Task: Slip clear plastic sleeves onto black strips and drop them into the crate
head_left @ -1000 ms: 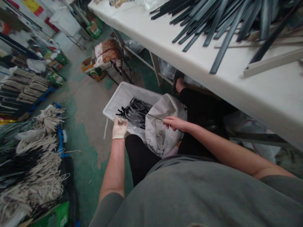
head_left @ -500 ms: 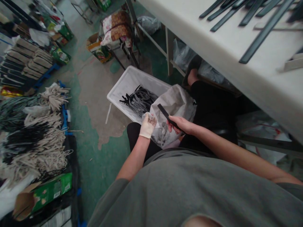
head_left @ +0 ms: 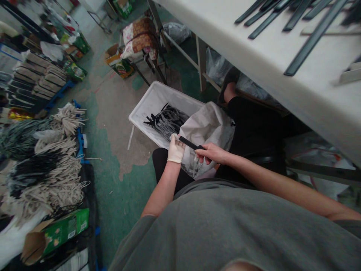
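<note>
My right hand (head_left: pixel 213 153) is bare and closed around a flat black strip (head_left: pixel 190 143). The strip points left, its free end close to the fingers of my left hand (head_left: pixel 176 150). That hand wears a pale glove, palm turned up, with its fingers curled by a small crumpled white piece (head_left: pixel 174 137) that looks like cloth. Beneath both hands, a whitish sack (head_left: pixel 210 118) lies in my lap and over the edge of a white plastic bin (head_left: pixel 142 101). Tangled black strips (head_left: pixel 170 120) fill part of the bin.
A white table (head_left: pixel 262 56) with dark flat strips (head_left: pixel 313 41) on it stands at upper right. A cushioned stool (head_left: pixel 139 35) is beyond the bin. To the left lie bundles of beige cords (head_left: pixel 53 180) and a green carton (head_left: pixel 64 227) on a pallet.
My right hand has moved slightly left and down, and the black strip has tilted flatter, bringing its tip to my left hand. My left hand has barely moved.
</note>
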`<state>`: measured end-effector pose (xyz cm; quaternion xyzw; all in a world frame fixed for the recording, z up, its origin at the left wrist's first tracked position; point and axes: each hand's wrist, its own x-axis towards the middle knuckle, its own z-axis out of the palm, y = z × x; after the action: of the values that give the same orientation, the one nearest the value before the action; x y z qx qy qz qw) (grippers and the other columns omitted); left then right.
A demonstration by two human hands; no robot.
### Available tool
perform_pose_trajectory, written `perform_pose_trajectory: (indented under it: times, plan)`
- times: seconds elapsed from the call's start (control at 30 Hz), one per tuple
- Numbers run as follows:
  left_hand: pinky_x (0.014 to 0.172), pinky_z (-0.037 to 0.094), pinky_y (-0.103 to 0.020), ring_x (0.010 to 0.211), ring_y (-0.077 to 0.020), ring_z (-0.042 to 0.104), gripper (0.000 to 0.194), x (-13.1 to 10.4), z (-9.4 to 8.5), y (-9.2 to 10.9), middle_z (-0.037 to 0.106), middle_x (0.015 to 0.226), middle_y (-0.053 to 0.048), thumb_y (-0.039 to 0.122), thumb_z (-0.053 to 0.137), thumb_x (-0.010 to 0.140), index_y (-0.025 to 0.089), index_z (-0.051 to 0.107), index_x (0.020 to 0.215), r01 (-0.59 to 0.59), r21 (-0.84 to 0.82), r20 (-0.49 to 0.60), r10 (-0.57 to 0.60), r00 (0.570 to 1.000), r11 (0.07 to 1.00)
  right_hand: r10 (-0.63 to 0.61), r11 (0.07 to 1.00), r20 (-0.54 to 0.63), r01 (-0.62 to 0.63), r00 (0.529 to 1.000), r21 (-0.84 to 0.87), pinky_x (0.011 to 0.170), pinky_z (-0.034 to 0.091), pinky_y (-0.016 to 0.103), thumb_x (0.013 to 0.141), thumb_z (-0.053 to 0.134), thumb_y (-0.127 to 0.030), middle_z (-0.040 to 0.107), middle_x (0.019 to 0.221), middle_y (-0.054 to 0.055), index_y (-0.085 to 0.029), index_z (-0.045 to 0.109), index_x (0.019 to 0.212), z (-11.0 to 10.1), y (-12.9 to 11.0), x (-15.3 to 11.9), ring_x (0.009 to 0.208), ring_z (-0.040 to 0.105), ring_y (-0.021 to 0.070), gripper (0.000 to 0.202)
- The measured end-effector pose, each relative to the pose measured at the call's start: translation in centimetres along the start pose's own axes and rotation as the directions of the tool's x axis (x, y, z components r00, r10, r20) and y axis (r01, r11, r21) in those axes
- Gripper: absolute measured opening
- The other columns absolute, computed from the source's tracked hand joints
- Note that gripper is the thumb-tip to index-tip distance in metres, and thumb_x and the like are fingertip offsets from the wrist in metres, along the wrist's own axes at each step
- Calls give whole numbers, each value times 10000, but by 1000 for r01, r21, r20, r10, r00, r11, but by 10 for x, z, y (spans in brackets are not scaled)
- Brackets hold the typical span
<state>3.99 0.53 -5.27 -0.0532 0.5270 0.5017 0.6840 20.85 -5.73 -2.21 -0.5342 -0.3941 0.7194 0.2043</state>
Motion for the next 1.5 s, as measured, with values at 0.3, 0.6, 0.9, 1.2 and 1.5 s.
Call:
perform_pose_trajectory:
  times: [0.3,0.6,0.9,1.2,1.5]
  plan:
    - [797,483,-229,770,-98,652,187,-2,1,0,689,826,3,319,585,955,198,654,830,-48,59,14,47,999,997,17,993,-51,-23,999,-116,399,367,171,923,542,-256,660,575,-8,-168,585,692,0,7,10,373,502,63,251]
    - [769,498,-210,749,-87,655,149,0,1,4,694,822,-6,276,588,954,194,638,840,-115,41,16,114,993,993,-129,930,-150,67,980,-362,451,414,185,937,516,-305,689,627,-7,-176,598,732,-2,5,7,410,546,76,256]
    - [763,507,-217,718,-86,654,155,-9,3,-9,684,766,5,243,577,952,195,627,813,-62,54,29,60,998,997,-36,934,-103,-3,994,-356,438,404,178,940,517,-254,683,617,-6,-173,587,741,0,2,13,407,544,72,226]
    - [721,491,-234,687,-104,647,96,-14,-8,-10,668,719,9,216,679,868,181,624,799,-25,94,33,22,999,995,12,959,56,4,998,-284,469,448,199,957,499,-289,739,735,15,-178,635,869,-9,-16,7,464,616,100,197]
    - [767,484,-270,771,-144,673,166,-27,4,-12,715,804,-24,246,798,760,164,672,830,-110,67,196,95,976,992,-172,743,-50,96,984,-662,541,413,220,986,433,-336,720,666,10,-196,583,744,-9,-49,4,547,656,121,317]
